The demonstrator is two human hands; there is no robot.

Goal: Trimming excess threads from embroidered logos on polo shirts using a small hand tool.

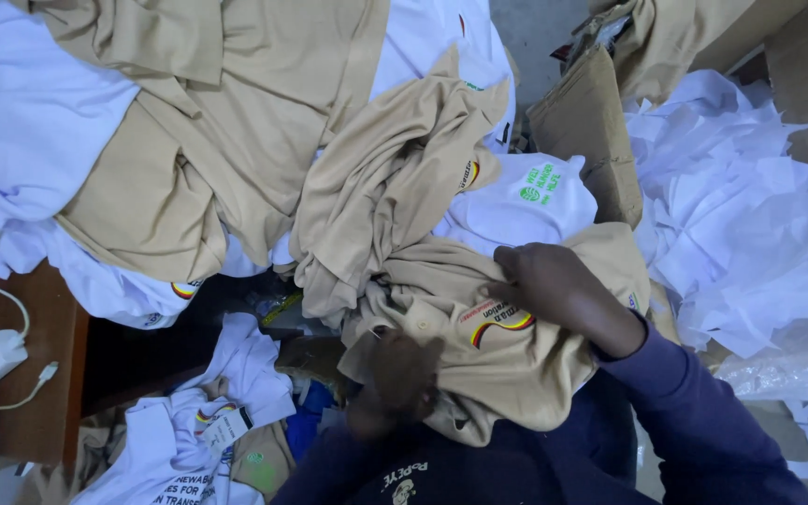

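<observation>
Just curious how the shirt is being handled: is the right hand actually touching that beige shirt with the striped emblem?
Touching. The head view shows the right hand pressed flat on the beige shirt, fingers gripping its fabric.

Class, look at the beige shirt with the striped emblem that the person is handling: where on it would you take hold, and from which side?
Probably grip the beige shirt at its two upper edges, coming from the near side, above the lap. The left hand already pinches the collar end and the right hand the far fold, so the emblem lies flat between them. The bunched cloth behind offers no clean edge.
</observation>
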